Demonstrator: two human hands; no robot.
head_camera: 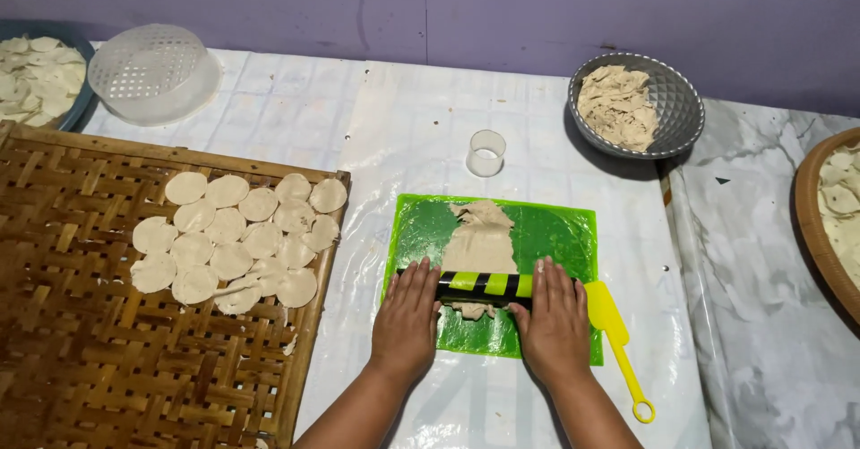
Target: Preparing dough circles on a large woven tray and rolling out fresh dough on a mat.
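Note:
A black rolling pin with yellow-green stripes (488, 285) lies across a green plastic mat (560, 234). Under it stretches a flattened sheet of pale dough (481, 239), running away from me. My left hand (406, 317) presses flat on the pin's left end. My right hand (554, 319) presses flat on its right end. Both palms face down with fingers extended over the roller.
A woven bamboo tray (81, 324) on the left carries several round dough discs (233, 239). A yellow scraper (620, 342) lies right of the mat. A clear round cutter (485, 152), a grey bowl of dough scraps (636, 104) and a white plastic basket (154, 73) stand farther back.

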